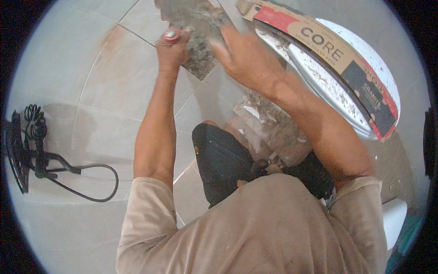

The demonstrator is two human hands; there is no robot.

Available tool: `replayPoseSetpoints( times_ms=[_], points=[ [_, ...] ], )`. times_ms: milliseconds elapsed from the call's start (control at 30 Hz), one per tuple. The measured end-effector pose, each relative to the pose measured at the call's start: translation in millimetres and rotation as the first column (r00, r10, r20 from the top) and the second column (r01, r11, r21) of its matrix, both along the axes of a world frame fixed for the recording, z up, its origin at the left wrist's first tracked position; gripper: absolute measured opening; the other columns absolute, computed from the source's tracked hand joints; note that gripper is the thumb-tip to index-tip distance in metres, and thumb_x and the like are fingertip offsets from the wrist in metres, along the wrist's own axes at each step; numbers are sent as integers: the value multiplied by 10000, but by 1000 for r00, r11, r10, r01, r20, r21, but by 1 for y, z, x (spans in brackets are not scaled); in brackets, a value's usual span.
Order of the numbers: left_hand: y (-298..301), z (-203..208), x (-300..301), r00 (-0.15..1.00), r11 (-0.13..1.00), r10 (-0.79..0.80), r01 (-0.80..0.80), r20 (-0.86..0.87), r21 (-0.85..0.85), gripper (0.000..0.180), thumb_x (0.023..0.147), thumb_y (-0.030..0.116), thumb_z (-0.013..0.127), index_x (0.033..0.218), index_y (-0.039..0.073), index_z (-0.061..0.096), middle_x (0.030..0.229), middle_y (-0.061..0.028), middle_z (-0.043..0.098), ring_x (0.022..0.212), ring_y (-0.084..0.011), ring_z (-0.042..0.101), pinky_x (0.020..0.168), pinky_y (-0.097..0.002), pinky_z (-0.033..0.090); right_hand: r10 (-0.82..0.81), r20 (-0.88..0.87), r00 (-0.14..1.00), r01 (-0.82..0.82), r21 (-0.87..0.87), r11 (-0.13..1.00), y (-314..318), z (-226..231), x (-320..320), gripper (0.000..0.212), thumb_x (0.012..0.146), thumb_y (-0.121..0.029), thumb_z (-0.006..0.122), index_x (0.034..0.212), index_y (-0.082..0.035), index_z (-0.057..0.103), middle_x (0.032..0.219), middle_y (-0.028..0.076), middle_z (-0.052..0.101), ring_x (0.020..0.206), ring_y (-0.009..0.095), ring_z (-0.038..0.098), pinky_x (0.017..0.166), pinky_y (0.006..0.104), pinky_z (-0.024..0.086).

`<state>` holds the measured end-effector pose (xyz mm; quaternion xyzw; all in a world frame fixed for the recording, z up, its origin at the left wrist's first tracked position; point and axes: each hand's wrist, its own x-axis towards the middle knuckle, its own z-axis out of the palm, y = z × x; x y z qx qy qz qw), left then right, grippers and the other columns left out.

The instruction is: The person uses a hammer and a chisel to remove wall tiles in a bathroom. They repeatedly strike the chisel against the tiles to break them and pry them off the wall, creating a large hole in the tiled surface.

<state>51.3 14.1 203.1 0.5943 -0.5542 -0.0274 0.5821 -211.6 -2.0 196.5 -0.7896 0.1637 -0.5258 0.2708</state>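
Observation:
My left hand (pixel 171 52) is closed round an upright chisel (pixel 171 34), whose round metal end with a red collar shows above the fist. Its lower end is hidden beneath the hand. Beside it lies a bare patch of rough, broken grey mortar (pixel 200 61), where the floor tile has come away. To the right, my right hand (pixel 246 57) is raised over the edge of this patch. Its fingers are smeared by motion, and a blurred greyish streak lies in front of them, so I cannot make out what it holds.
Grey floor tiles (pixel 109 86) surround the patch. Rubble (pixel 278 130) lies between my knees. A long printed cardboard box (pixel 337 50) rests across a speckled white round-edged object (pixel 315 73) at the right. A black looped cord (pixel 107 176) lies at the left.

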Motion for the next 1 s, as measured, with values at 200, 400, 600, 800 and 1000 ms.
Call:
replayPoseSetpoints(
  times_ms=[200, 400, 600, 800, 1000],
  points=[
    [5, -51, -36, 842, 993, 106, -114, 529, -18, 246, 785, 175, 837, 906, 43, 669, 975, -180, 686, 942, -383, 667, 822, -477, 520, -282, 91, 955, 260, 204, 944, 17, -64, -32, 340, 1066, -267, 512, 1205, 35, 581, 941, 180, 670, 864, 292, 659, 767, 438, 511],
    [9, -49, -59, 797, 971, 158, -20, 582, -237, 283, 774, 214, 838, 803, 72, 595, 839, -135, 609, 826, -374, 606, 737, -480, 457, -81, -191, 978, 165, 478, 863, 63, -64, -88, 473, 1030, -260, 527, 1334, 102, 524, 1196, 313, 636, 1103, 454, 625, 988, 481, 462],
    [4, -47, -44, 788, 955, 224, -61, 574, -290, 312, 810, 273, 804, 735, 88, 563, 799, -130, 583, 798, -372, 590, 721, -481, 438, -76, -84, 994, 104, 420, 901, 67, -85, -99, 425, 1030, -274, 539, 1260, 82, 559, 1003, 235, 659, 921, 377, 660, 863, 466, 515],
    [10, -46, -29, 809, 962, 192, -42, 555, -271, 246, 785, 217, 793, 747, 90, 586, 779, -122, 602, 776, -373, 616, 710, -479, 480, 348, 592, 727, -566, 230, 792, 61, -25, -95, 345, 1042, -335, 555, 1190, -26, 594, 882, 156, 636, 758, 270, 627, 699, 386, 542],
    [2, -26, -26, 849, 966, 142, -7, 508, -260, 200, 752, 176, 780, 756, 91, 599, 777, -120, 631, 780, -363, 655, 704, -468, 524, 30, -163, 986, -9, 127, 992, 27, -77, -13, 392, 1053, -355, 528, 1221, -9, 602, 903, 213, 659, 824, 346, 640, 825, 448, 523]
  ],
)
